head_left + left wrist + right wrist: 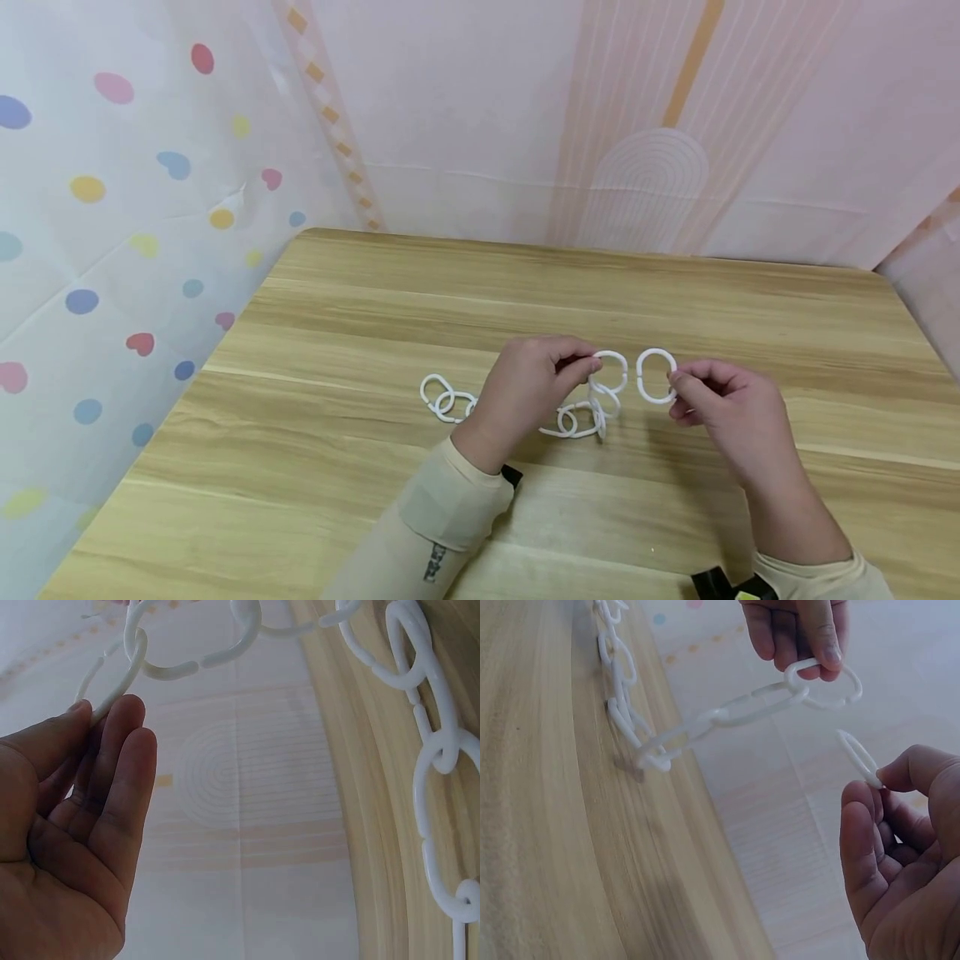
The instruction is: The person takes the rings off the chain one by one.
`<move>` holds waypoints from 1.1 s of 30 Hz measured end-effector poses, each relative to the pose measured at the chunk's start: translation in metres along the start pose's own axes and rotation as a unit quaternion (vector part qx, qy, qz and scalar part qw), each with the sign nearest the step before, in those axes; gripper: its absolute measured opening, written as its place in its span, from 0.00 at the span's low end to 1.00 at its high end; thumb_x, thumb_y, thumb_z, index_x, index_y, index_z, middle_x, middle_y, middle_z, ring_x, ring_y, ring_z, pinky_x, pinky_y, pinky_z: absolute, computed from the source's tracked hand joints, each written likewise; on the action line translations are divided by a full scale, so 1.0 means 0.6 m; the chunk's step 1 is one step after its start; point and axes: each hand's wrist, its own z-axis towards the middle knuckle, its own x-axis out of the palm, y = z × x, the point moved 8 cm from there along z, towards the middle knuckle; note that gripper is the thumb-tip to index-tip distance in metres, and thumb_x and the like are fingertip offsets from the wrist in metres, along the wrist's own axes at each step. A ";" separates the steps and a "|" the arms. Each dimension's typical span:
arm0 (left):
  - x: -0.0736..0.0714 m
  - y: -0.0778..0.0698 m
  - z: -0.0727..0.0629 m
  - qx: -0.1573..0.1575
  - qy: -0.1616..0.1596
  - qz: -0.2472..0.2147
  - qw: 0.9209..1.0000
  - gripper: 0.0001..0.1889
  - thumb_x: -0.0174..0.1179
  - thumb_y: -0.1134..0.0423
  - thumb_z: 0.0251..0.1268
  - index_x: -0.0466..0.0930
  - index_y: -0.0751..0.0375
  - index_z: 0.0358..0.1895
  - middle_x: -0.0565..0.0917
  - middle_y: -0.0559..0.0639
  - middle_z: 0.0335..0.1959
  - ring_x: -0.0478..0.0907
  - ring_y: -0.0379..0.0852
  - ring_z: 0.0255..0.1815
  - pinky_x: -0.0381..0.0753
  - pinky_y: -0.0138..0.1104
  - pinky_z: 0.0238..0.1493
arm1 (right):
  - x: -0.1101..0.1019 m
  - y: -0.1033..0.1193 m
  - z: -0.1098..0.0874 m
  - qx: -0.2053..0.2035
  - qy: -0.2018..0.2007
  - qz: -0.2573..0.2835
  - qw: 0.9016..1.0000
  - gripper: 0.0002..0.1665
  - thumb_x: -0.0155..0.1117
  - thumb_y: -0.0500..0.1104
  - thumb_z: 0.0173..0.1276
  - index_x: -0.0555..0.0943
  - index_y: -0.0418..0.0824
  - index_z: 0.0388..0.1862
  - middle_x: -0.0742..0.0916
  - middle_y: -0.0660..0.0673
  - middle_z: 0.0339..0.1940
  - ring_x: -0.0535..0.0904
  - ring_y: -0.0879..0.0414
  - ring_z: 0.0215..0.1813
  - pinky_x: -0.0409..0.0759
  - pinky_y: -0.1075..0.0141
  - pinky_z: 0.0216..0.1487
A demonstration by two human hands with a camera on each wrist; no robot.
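Between thumb and fingers, my left hand (525,385) pinches the end link of a white plastic chain (579,419). From that link the chain hangs down to the table and runs left behind the hand, which hides part of it. My right hand (738,417) pinches a separate white oval link (657,376) by its edge. A small gap shows in the side of this link, facing the chain's end. In the right wrist view the loose link (859,759) stands a little apart from the chain's end link (823,684).
The wooden table (360,500) carries the far end of the chain (442,398) left of my left hand. Behind it hangs a pale patterned cloth (480,108), with a dotted one (112,250) at the left. Black straps (712,583) sit at my wrists.
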 end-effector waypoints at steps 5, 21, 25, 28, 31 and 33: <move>-0.003 0.003 0.000 -0.003 -0.004 -0.003 1.000 0.06 0.67 0.61 0.67 0.90 0.58 0.40 0.89 0.45 0.35 0.82 0.33 0.32 0.78 0.23 0.37 | -0.004 -0.003 0.002 0.001 -0.006 -0.002 1.000 0.10 0.65 0.39 0.72 0.85 0.31 0.37 0.86 0.53 0.24 0.84 0.60 0.27 0.85 0.66 0.33; -0.013 0.005 0.001 0.000 -0.018 0.002 1.000 0.05 0.67 0.62 0.67 0.90 0.57 0.37 0.88 0.44 0.33 0.81 0.34 0.30 0.78 0.24 0.36 | -0.025 -0.011 0.010 0.008 -0.024 0.001 1.000 0.07 0.65 0.40 0.72 0.87 0.40 0.35 0.86 0.56 0.27 0.84 0.61 0.27 0.85 0.67 0.33; -0.014 0.008 0.001 -0.007 -0.015 0.002 1.000 0.05 0.67 0.61 0.67 0.90 0.57 0.38 0.88 0.44 0.32 0.80 0.34 0.30 0.78 0.25 0.36 | -0.028 -0.011 0.010 0.007 -0.027 0.014 1.000 0.07 0.66 0.38 0.71 0.87 0.43 0.33 0.86 0.54 0.26 0.84 0.60 0.26 0.85 0.68 0.32; -0.014 0.009 0.002 -0.013 -0.013 0.001 1.000 0.05 0.67 0.61 0.67 0.90 0.57 0.38 0.88 0.44 0.33 0.80 0.33 0.30 0.78 0.25 0.36 | -0.031 -0.012 0.011 0.009 -0.030 0.023 0.999 0.08 0.66 0.37 0.70 0.88 0.45 0.32 0.86 0.53 0.26 0.84 0.60 0.26 0.84 0.68 0.31; -0.015 0.009 0.001 -0.013 -0.014 -0.003 1.000 0.05 0.67 0.61 0.67 0.90 0.57 0.38 0.88 0.43 0.33 0.80 0.33 0.30 0.78 0.25 0.35 | -0.034 -0.013 0.012 0.008 -0.033 0.014 0.999 0.07 0.66 0.38 0.71 0.88 0.46 0.32 0.87 0.55 0.26 0.84 0.60 0.26 0.84 0.68 0.31; -0.015 0.009 0.002 -0.011 -0.015 -0.005 1.000 0.05 0.67 0.61 0.67 0.90 0.57 0.38 0.88 0.43 0.32 0.79 0.33 0.30 0.77 0.25 0.35 | -0.037 -0.013 0.013 0.009 -0.036 0.003 0.999 0.07 0.66 0.39 0.71 0.88 0.45 0.33 0.87 0.56 0.27 0.84 0.61 0.26 0.84 0.69 0.32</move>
